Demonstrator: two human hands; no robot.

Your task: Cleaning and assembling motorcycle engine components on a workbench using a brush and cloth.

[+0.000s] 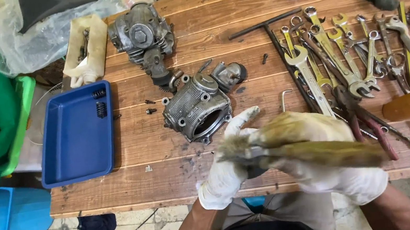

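Gloves on, the right hand (327, 162) grips a dirty paintbrush (299, 151) while the left hand (230, 167) closes round its bristles, near the cylinder head (196, 108).

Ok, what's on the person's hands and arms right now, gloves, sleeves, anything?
Both hands wear thin whitish gloves. The left glove is fairly clean, with its cuff ending at the wrist. The right glove is stained yellow-brown across the back and fingers, and whiter near its cuff. Both forearms are bare below the cuffs: no sleeves, watch or bands show.
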